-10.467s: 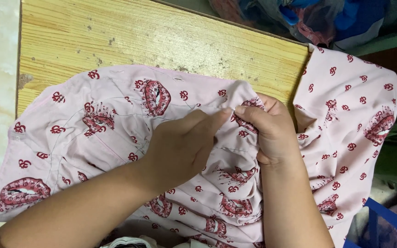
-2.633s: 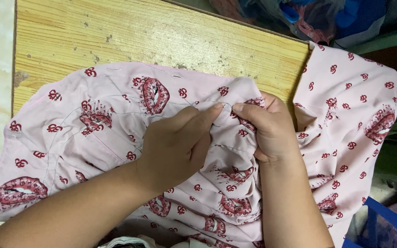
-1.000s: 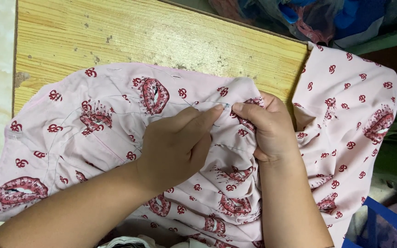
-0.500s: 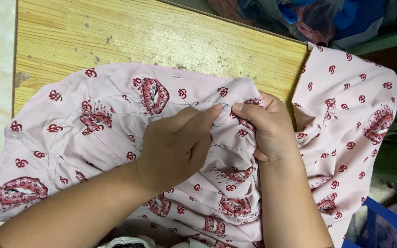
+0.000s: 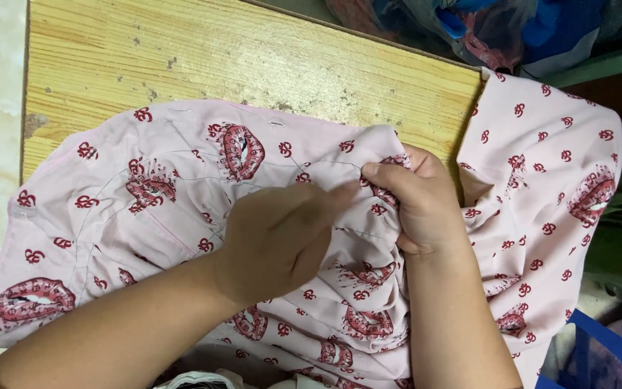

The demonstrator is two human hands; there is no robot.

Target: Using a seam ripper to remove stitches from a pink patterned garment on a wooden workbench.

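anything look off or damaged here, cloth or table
The pink printed cloth looks intact, only bunched where the left hand and right hand pinch it. The wooden table is worn, with a chip at its left edge.

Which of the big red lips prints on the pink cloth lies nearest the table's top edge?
The lips print just above the left hand; the other big ones sit lower.

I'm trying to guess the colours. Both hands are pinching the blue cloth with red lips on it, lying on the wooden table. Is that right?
Not quite: the cloth is pale pink, not blue. The head view shows it with red lip prints, spread over the wooden table. The left hand and right hand do both pinch a gathered fold of it.
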